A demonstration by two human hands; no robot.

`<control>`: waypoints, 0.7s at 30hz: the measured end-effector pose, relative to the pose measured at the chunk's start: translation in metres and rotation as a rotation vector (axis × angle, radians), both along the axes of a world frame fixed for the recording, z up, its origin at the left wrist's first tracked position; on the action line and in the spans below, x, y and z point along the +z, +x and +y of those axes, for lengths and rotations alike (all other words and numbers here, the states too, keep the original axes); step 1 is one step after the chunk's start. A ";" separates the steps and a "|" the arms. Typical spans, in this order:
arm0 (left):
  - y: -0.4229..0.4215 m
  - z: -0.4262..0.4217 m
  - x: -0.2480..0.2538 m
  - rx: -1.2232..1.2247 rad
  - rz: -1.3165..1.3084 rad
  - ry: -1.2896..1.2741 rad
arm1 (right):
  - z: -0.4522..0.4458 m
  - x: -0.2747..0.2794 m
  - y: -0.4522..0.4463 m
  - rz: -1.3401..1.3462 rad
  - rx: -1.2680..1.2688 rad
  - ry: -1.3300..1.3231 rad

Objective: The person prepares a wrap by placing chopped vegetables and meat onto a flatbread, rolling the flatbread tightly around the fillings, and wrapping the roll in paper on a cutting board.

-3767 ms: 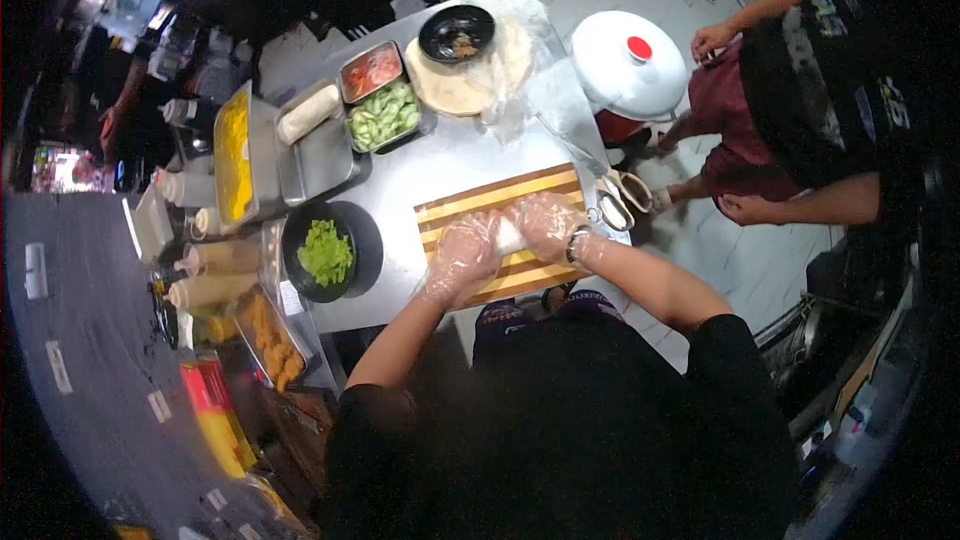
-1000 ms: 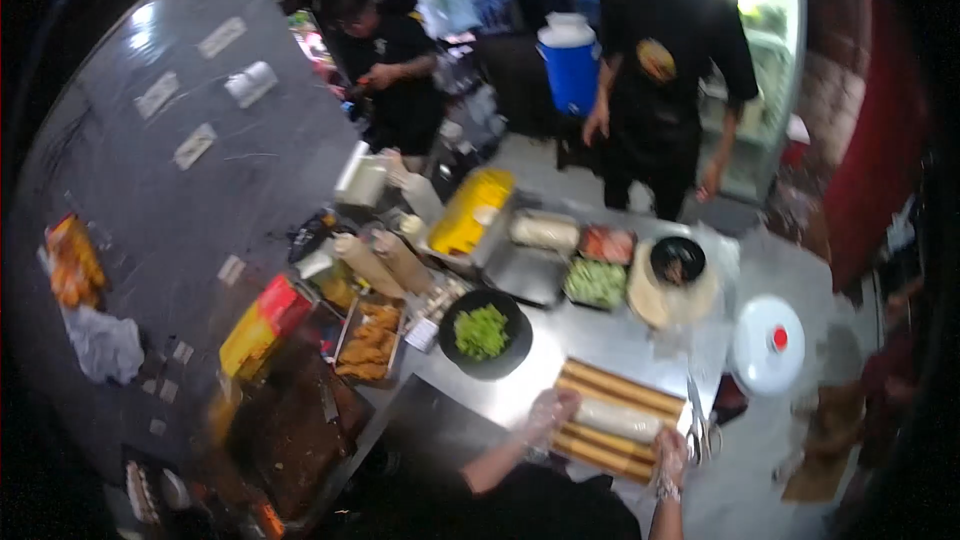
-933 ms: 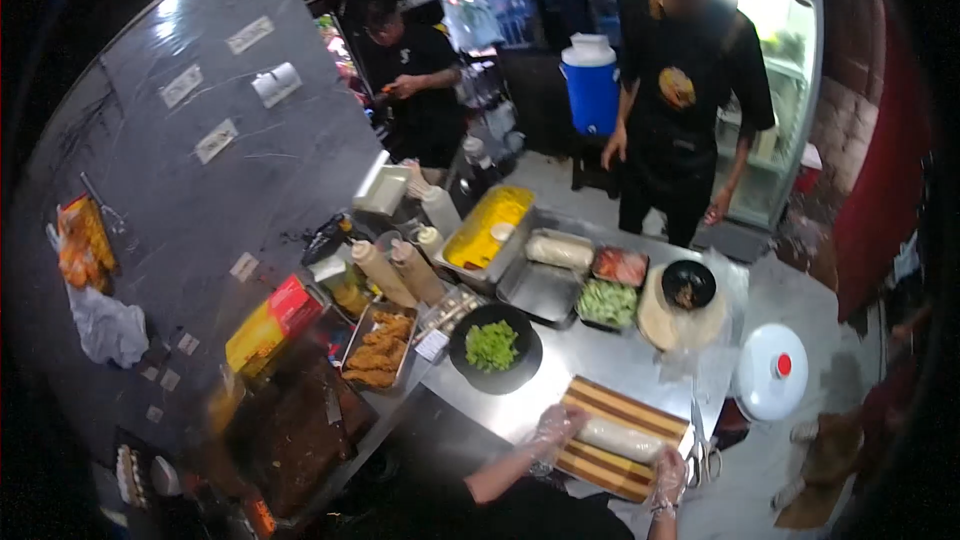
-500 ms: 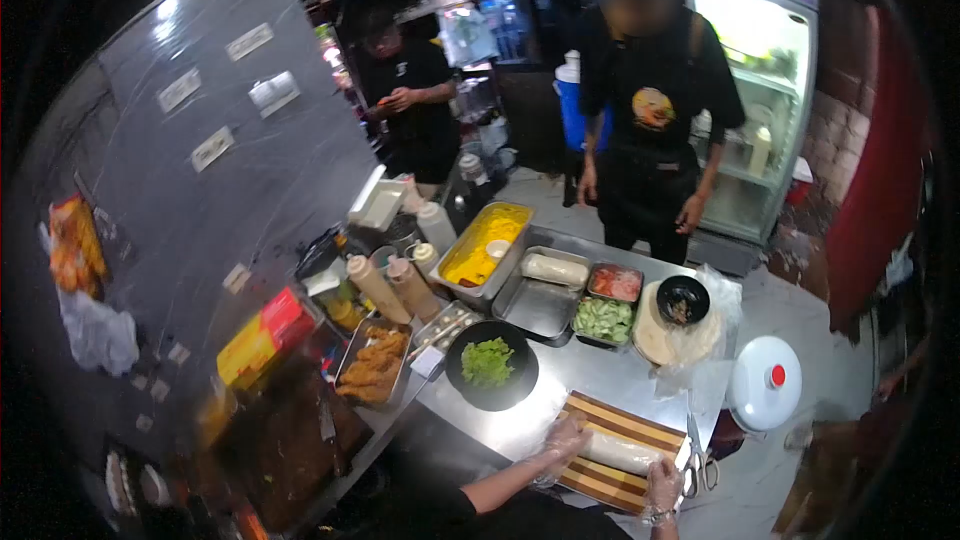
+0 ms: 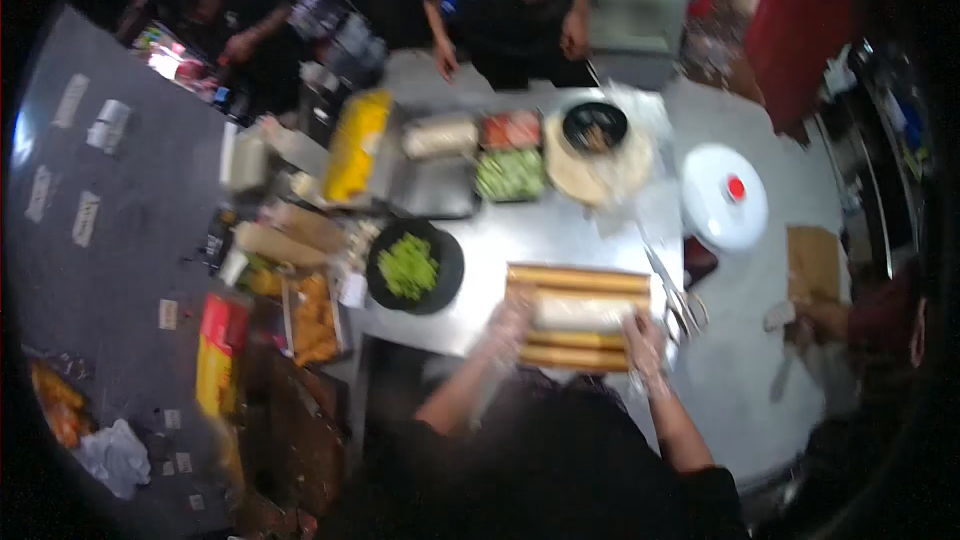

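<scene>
A long white wrapped roll (image 5: 582, 315) lies across a striped wooden board (image 5: 578, 353) on the steel table. My left hand (image 5: 510, 325), in a clear plastic glove, is at the roll's left end, its fingers smeared by motion. At the right end, my gloved right hand (image 5: 644, 340) has its fingers closed together on the roll's wrapping. Scissors (image 5: 685, 315) lie just right of the board. A black bowl of chopped greens (image 5: 408, 267) stands to the left of it.
Trays of sliced cucumber (image 5: 510, 175), red filling (image 5: 511, 130) and yellow food (image 5: 357, 145) line the back. Flatbreads (image 5: 575, 175) carry a small black bowl (image 5: 594, 128). A white lidded pot (image 5: 724, 197) is to the right. Co-workers stand behind the table and at right.
The camera view has swung, with the table now higher in view. Since the oldest frame, my hands have moved apart, from the roll's middle to its two ends.
</scene>
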State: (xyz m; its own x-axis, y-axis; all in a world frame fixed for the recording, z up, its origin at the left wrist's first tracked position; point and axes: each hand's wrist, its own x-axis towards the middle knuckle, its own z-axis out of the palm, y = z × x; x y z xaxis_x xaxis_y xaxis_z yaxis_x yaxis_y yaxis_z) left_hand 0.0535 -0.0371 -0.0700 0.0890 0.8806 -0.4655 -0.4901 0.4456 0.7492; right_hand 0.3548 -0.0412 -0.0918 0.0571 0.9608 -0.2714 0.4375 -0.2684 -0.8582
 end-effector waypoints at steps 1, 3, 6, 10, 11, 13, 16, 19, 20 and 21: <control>0.008 0.010 0.064 -0.054 0.201 -0.095 | -0.001 0.021 -0.005 0.087 -0.069 0.004; -0.010 0.018 0.074 -0.154 0.279 -0.020 | 0.000 0.030 -0.001 0.285 -0.105 -0.060; -0.022 0.012 0.066 -0.067 0.242 -0.066 | -0.002 0.047 -0.010 0.445 -0.278 -0.012; -0.011 0.004 0.072 0.001 0.117 -0.095 | -0.001 0.055 -0.005 0.489 -0.284 -0.054; -0.007 0.002 0.075 -0.011 0.127 -0.080 | 0.001 0.046 -0.001 0.445 -0.221 -0.053; -0.002 -0.001 0.080 -0.025 0.130 -0.067 | 0.004 0.034 0.002 0.395 -0.161 -0.055; 0.002 0.001 0.083 -0.073 0.192 -0.058 | 0.009 0.032 0.005 0.375 -0.054 -0.022; 0.003 0.004 0.080 -0.144 0.232 -0.045 | 0.010 0.043 -0.001 0.466 -0.112 -0.116; 0.003 0.005 0.078 -0.206 0.278 -0.033 | 0.009 0.045 -0.003 0.461 -0.115 -0.117; 0.002 0.005 0.077 -0.266 0.324 -0.020 | 0.008 0.046 -0.004 0.471 -0.114 -0.088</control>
State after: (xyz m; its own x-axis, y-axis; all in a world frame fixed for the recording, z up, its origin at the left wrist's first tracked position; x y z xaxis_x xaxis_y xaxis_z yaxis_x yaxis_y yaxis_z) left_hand 0.0551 -0.0318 0.0069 0.1581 0.8370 -0.5239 -0.0963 0.5411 0.8354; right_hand 0.3503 -0.0333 -0.0459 0.0120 0.9277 -0.3731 -0.0293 -0.3726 -0.9275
